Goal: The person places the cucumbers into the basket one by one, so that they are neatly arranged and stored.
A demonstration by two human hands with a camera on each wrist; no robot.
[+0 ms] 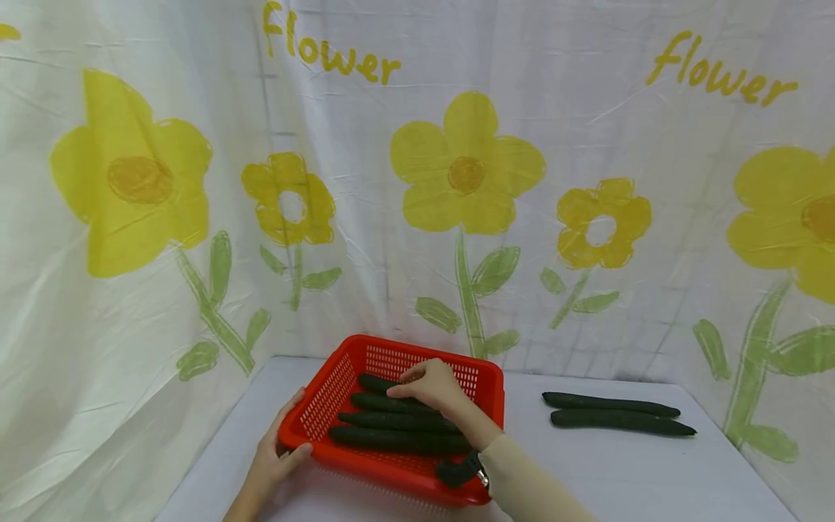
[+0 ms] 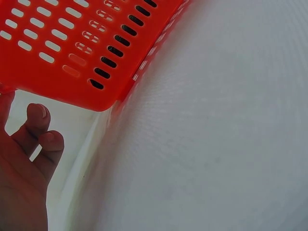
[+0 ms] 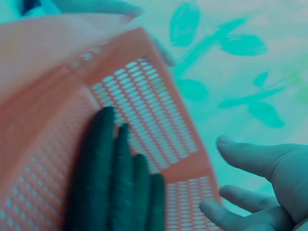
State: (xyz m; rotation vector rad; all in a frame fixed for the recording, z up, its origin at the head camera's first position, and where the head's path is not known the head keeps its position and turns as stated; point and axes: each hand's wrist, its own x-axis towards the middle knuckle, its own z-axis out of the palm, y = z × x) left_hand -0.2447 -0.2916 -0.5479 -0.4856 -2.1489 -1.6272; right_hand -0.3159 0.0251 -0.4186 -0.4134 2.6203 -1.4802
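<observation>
A red plastic basket (image 1: 385, 460) with slotted walls stands on the white table, holding several dark green cucumbers (image 1: 398, 439) side by side. My left hand (image 1: 270, 453) holds the basket's left front corner, thumb at the rim; in the left wrist view, two bent fingers (image 2: 37, 118) show below the rim. Over the far cucumbers in the basket is my right hand (image 1: 433, 384). The right wrist view shows its thumb (image 3: 248, 156) and fingers spread apart, with nothing between them. The right forearm crosses the basket's right side and hides the cucumbers' right ends.
Two more cucumbers (image 1: 620, 420) lie side by side on the table (image 1: 574, 478), right of the basket. Behind the table hangs a white curtain (image 1: 365, 290) with painted yellow flowers. A black wrist strap (image 1: 459, 470) shows at the right wrist.
</observation>
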